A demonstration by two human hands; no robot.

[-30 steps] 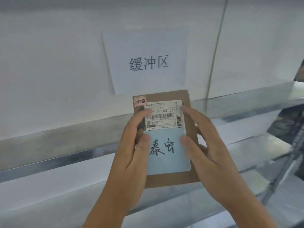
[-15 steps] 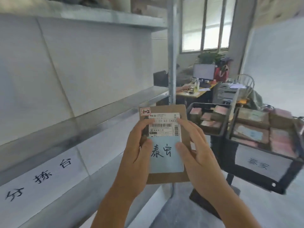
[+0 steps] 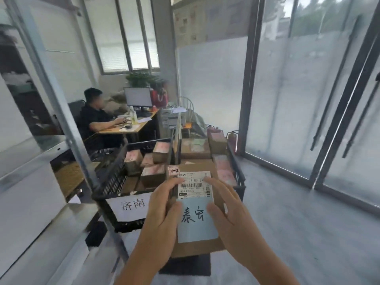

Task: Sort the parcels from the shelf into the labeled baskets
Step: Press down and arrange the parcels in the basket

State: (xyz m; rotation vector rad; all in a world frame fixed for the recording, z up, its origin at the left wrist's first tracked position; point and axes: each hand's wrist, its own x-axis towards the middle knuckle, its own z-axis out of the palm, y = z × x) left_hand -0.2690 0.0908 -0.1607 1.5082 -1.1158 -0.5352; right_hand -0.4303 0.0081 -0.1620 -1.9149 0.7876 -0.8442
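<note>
View swung to baskets [image 3: 115, 179], upright parcel [image 3: 195, 206] gripped by left hand [image 3: 162, 214], right hand [image 3: 230, 219] fingers

Two hands [image 3: 162, 214] [image 3: 232, 221], one held parcel [image 3: 195, 246], two black baskets [image 3: 115, 179] [image 3: 239, 177] with several parcels [image 3: 153, 175] inside, one seated person [image 3: 95, 120], one monitor [image 3: 138, 97].

Seated person [image 3: 93, 118] at desk [image 3: 131, 126] with monitor [image 3: 138, 97]
</note>
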